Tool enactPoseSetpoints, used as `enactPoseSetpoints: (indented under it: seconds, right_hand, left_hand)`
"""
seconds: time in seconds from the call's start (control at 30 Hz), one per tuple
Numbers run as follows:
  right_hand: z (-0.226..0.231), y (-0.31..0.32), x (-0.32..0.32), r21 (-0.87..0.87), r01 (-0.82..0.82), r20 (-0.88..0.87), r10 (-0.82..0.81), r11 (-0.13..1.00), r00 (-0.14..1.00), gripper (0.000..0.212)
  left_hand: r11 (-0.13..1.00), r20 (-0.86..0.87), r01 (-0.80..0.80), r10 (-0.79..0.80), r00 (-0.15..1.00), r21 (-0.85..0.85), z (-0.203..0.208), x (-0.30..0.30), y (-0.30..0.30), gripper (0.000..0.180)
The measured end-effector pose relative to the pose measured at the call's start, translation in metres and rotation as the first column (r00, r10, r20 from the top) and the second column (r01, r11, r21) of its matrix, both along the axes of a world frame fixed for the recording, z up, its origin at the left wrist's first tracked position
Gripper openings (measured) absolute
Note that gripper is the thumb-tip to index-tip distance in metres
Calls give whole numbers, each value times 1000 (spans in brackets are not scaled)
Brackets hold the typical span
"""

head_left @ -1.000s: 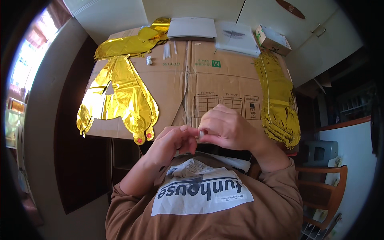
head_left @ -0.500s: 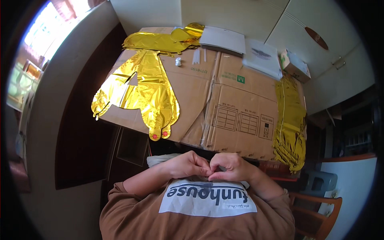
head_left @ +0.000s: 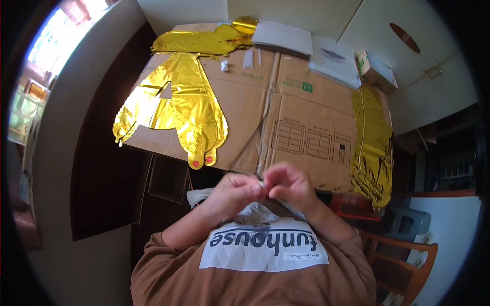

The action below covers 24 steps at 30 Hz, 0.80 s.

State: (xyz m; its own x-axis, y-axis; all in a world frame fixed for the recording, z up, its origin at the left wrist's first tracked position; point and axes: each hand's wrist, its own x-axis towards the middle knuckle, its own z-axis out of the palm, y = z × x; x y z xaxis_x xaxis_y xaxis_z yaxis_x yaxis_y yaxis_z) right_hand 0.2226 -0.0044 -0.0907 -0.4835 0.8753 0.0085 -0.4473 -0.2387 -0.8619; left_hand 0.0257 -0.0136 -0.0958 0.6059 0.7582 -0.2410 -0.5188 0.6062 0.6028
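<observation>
Over my lap, in front of the cardboard's near edge, my left hand pinches a small whitish thing, too small to name. My right hand is right beside it, thumb and forefinger curved and apart, slightly blurred. Beyond my hands, on the left, lies a flat gold foil balloon with two rounded legs, each with a red mark at its tip. At the back left lies another flat gold foil piece. Small white pieces and thin white strips lie near it.
Flattened cardboard covers the table. A stack of gold foil hangs over its right edge. White flat packs and a small box stand at the back. A wooden chair is at my right, a dark wall panel at left.
Both hands have risen away from my shirt toward the cardboard's edge. My right thumb and forefinger have come apart, and a small whitish thing now shows at my left fingertips. The view has shifted slightly.
</observation>
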Motion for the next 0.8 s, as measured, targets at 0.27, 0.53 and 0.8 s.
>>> enactPoseSetpoints:
  seconds: [0.27, 0.53, 0.8]
  right_hand:
    - [-7, 16, -10, 98, 61, 51, -66, 993, 997, 27]
    - [-4, 20, -14, 135, 107, 19, -110, 985, 994, 28]
    - [0, 22, -20, 258, 191, 58, -212, 947, 976, 26]
  left_hand:
    - [985, 214, -120, 92, 973, 125, -1, 7, 21, 13]
    - [952, 239, -197, 140, 961, 233, -3, 13, 28, 15]
    - [920, 241, -230, 156, 958, 317, -4, 17, 30, 17]
